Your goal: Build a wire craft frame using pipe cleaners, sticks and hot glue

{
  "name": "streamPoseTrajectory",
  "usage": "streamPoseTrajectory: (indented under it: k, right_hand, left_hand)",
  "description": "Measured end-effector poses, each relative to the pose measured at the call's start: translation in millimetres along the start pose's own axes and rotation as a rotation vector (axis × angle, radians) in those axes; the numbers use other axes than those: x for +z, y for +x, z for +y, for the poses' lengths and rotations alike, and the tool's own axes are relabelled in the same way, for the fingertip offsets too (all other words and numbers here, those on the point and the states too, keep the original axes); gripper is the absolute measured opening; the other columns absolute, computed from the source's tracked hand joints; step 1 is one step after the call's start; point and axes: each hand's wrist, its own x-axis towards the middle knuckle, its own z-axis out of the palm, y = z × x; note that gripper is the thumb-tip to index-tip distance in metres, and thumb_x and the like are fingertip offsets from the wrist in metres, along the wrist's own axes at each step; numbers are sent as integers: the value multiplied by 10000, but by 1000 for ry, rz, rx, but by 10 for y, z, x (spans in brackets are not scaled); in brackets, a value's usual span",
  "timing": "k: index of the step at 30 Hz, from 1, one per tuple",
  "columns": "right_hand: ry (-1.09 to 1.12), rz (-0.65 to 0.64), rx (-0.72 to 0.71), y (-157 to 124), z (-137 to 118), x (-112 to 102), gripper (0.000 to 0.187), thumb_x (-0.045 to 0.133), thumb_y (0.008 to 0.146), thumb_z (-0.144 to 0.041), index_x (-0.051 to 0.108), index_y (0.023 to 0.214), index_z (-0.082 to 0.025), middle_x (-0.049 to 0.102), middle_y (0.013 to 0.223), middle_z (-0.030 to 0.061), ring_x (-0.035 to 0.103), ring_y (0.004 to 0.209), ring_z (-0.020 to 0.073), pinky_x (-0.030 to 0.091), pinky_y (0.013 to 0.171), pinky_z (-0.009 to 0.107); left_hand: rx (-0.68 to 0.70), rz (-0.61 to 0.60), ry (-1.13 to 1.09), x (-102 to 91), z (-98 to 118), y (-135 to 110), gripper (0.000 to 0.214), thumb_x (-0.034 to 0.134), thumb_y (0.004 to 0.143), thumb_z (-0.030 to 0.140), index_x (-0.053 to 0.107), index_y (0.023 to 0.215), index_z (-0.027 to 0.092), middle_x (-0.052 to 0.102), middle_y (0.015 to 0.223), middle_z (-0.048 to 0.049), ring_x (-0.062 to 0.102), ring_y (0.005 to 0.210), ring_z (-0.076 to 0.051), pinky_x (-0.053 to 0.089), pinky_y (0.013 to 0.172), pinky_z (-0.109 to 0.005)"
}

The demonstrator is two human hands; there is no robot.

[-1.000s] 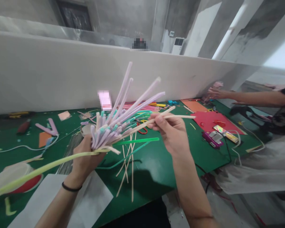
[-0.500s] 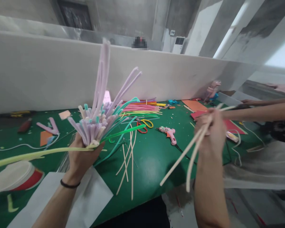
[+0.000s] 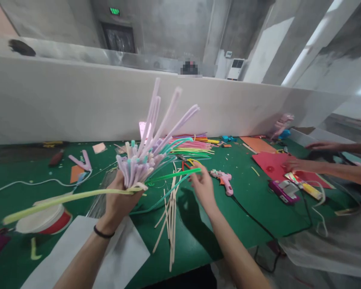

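Note:
My left hand (image 3: 120, 200) is closed around a thick bundle of fuzzy pipe cleaners (image 3: 135, 166), mostly lilac with some mint and cream ends. Long lilac stems rise from its top. A yellow pipe cleaner (image 3: 69, 197) sticks out to the left at the grip, and a green pipe cleaner (image 3: 174, 174) reaches right. My right hand (image 3: 203, 188) is by the tip of that green one, fingers partly spread, with no grip on anything visible. Below it on the table lie several thin cream stems (image 3: 172, 224). Scissors (image 3: 194, 162) with red and yellow handles are partly hidden behind my right fingers.
A pink glue gun (image 3: 224, 180) with a black cord lies right of my right hand. Coloured pipe cleaners (image 3: 195, 146) are piled at the back by a white partition (image 3: 93, 104). A paper bowl (image 3: 55, 218) and white paper (image 3: 135, 245) are left. Another person's hands (image 3: 297, 164) work at right.
My right hand has come left from beside the other person and let go of the cream stems, which now lie with those on the table. The bundle has shifted right in view.

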Motion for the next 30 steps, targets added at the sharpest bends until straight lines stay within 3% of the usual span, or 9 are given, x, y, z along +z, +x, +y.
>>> streamPoseTrajectory:
  k: [2,5,7,9,12,16,20,24,30]
  right_hand:
    - [23,195,-50,-57,-305,-126,274,560,897,-343,586,1155,-253,652,1035,36,631,673,114,502,551,225]
    - [-59,384,-375,-255,-839,-203,240,606,871,-251,611,1111,-259,602,1039,40,612,860,165,523,753,327]
    - [-258,296,-601,-396,-1127,-152,254,660,824,-229,640,1073,-272,591,1052,46,577,1024,225,482,908,427]
    - [-483,172,-683,-485,-1299,-42,207,699,812,-262,679,1016,-293,573,1115,49,510,1156,268,391,1030,499]
    - [-664,75,-665,-496,-1361,133,257,724,812,-393,699,1048,-294,550,1207,63,432,1254,311,310,1090,540]
    - [-664,28,-648,-430,-1303,221,425,724,758,-571,709,1066,-279,583,1187,77,398,1281,355,291,1083,581]
    - [-616,103,-624,-435,-1255,186,218,735,793,-469,731,929,-299,612,1024,42,466,1182,299,327,1045,539]
    - [-629,132,-531,-475,-1225,180,262,723,791,-504,724,913,-272,581,1010,50,509,1057,265,373,964,493]
    - [-618,170,-505,-506,-1209,227,177,688,838,-423,702,781,-256,572,1046,46,501,1132,270,303,1034,509]
  left_hand:
    - [10,-2,-14,-6,38,6,384,694,709,376,572,1040,224,716,897,-69,702,754,-277,553,608,-357]
    - [21,2,-20,-7,70,4,300,669,711,380,551,948,238,685,766,-29,673,638,-244,524,546,-332]
    - [26,-5,-8,-2,79,-4,295,667,714,383,543,940,240,673,744,-24,662,616,-236,514,538,-328]
    - [37,-12,-4,5,90,-14,312,666,730,381,548,980,235,690,795,-44,676,655,-244,522,563,-333]
    - [90,-22,-13,12,123,-28,318,652,762,400,546,1007,228,711,856,-72,698,704,-258,525,580,-329]
    - [178,-30,-7,27,162,-50,331,617,802,458,530,1029,234,716,802,-56,699,645,-241,505,533,-303]
    - [216,-48,-18,64,155,-78,396,609,821,442,521,1136,217,729,889,-75,722,737,-242,542,617,-303]
    - [210,-47,7,97,116,-102,457,648,795,437,521,1167,204,729,904,-75,723,747,-239,547,633,-302]
    - [228,-49,-4,106,112,-122,463,669,803,419,528,1185,199,730,943,-91,726,778,-243,552,660,-302]
